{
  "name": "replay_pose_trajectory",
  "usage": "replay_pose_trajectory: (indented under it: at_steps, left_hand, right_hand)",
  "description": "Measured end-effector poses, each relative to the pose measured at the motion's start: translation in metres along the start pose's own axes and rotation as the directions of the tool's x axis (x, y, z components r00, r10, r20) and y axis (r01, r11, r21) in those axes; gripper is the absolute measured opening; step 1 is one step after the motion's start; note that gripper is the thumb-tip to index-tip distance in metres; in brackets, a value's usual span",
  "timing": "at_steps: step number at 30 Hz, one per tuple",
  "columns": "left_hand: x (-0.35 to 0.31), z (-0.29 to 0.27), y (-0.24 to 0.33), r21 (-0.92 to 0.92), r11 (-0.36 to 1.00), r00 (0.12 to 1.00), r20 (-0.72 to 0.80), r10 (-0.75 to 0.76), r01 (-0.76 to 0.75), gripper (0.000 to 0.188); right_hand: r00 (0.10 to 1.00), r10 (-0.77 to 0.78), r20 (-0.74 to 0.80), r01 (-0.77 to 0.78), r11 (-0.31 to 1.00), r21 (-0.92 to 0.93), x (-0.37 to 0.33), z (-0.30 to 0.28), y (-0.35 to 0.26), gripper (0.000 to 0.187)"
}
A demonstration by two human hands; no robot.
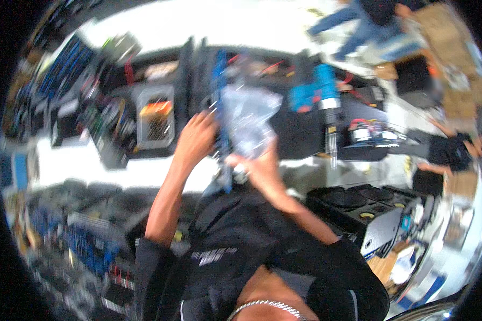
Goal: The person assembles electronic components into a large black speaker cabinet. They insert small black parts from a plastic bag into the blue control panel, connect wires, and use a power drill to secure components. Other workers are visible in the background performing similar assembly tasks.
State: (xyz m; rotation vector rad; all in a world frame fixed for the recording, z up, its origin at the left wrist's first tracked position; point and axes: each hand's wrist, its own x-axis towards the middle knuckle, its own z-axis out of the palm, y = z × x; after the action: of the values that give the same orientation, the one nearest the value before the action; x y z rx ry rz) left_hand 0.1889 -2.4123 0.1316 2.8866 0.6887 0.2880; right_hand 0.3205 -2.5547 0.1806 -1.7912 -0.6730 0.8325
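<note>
My right hand (261, 168) grips the lower end of a crumpled clear plastic bag (249, 115), with its thumb pointing left. What the bag contains, if anything, is smeared by motion. A long, narrow blue strip (221, 101) runs upright between my hands; its kind does not show. My left hand (198, 134) is closed just left of the strip, fingers curled, and whatever it may hold is hidden. Left of that hand, a clear plastic tray (154, 140) contains an orange item (157, 109).
Black open cases with tools and parts line the bench ahead. A turquoise tool (326, 83) lies to the right, near a black speaker cabinet (372, 219). Two other people (353, 27) are at the far right. Blue circuit boards (80, 241) fill the lower left.
</note>
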Motion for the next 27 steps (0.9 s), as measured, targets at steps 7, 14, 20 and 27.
replay_pose_trajectory:
  at_steps: [7,14,20,27]
  left_hand:
    - [0.018,-0.009,0.004,-0.093,0.993,0.998,0.009,0.069,-0.068,0.025]
    - [0.015,-0.018,0.008,-0.063,0.997,0.996,0.073,0.048,-0.044,0.022]
    - [0.014,-0.018,0.007,-0.162,0.986,0.999,-0.034,0.022,-0.027,0.023]
    - [0.014,-0.009,0.003,-0.139,0.989,0.998,0.008,0.055,-0.054,0.028]
  right_hand:
    - [1.000,0.021,0.019,-0.019,0.997,-0.074,0.009,-0.005,0.031,0.107]
    - [0.995,0.076,0.069,-0.071,0.995,-0.066,0.009,-0.006,0.033,0.107]
    - [0.997,0.023,0.072,-0.015,0.994,-0.108,0.007,-0.006,0.032,0.113]
    - [0.997,-0.019,0.073,0.026,0.995,-0.098,0.011,-0.005,0.038,0.111]
